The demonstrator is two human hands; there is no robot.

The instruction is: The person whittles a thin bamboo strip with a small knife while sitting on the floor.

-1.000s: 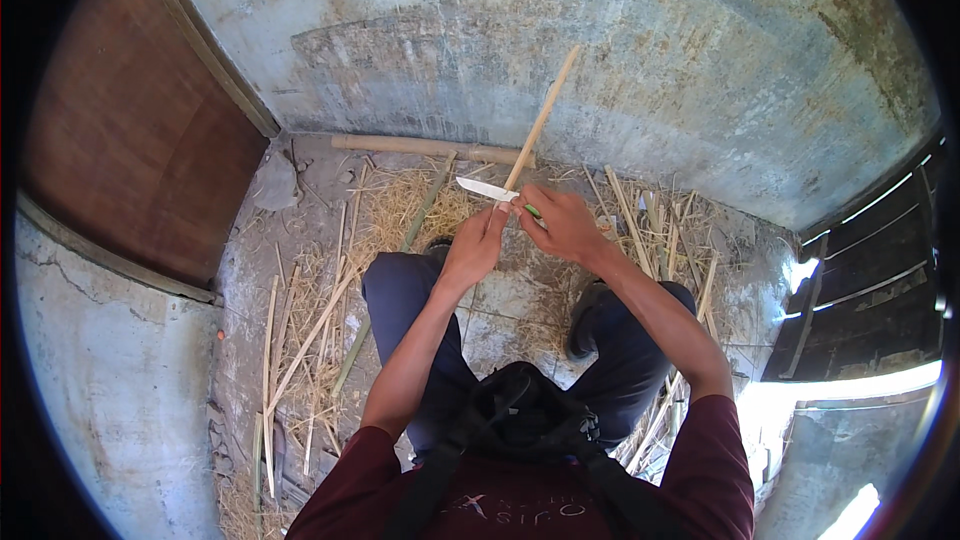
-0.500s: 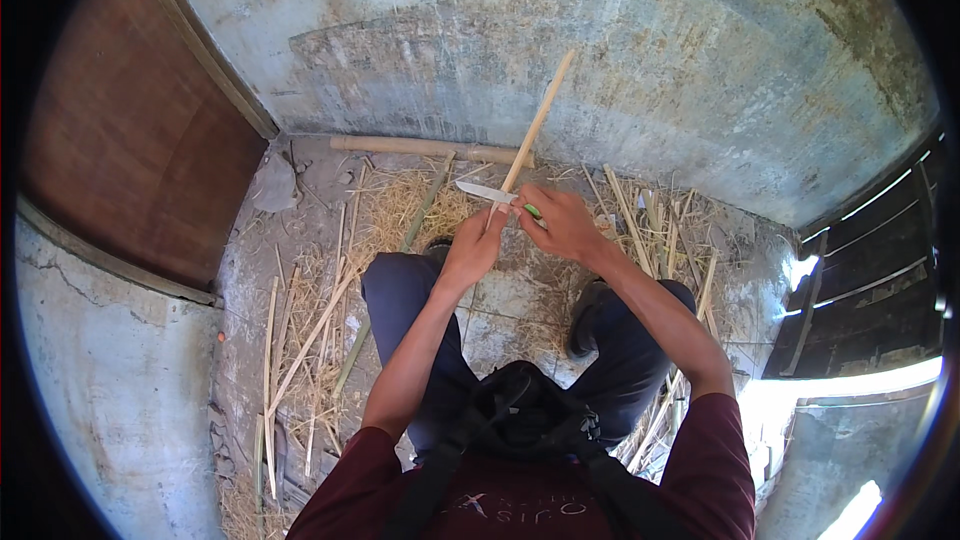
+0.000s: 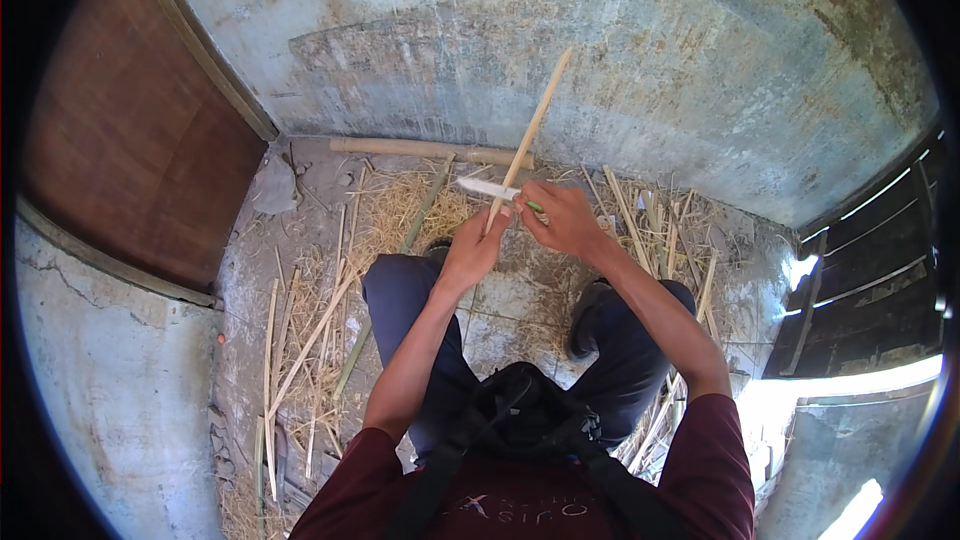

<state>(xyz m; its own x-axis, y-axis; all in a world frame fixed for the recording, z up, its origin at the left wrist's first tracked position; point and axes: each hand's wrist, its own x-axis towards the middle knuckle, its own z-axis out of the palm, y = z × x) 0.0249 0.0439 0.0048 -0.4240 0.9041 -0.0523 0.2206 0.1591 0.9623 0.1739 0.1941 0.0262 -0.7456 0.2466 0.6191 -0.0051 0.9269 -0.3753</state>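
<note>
My left hand point(image 3: 473, 248) is closed round the near end of a pale bamboo strip point(image 3: 540, 118), which slants up and to the right toward the wall. In my right hand point(image 3: 558, 215) is a knife point(image 3: 487, 187) with a green handle, partly covered by the fingers. Its bright blade points left and lies across the strip just beyond my left fingers. Both hands are close together above the gap between my knees.
Curly shavings point(image 3: 395, 210) and loose bamboo strips point(image 3: 272, 370) litter the floor on the left. More strips point(image 3: 640, 225) lie at the right. A thick bamboo pole point(image 3: 430, 148) rests along the foot of the stained wall point(image 3: 480, 50). A brown door panel point(image 3: 140, 120) stands at left.
The knife blade has shifted slightly along the strip, with my right hand moving a little up and to the right. My left hand and the strip stay nearly in place.
</note>
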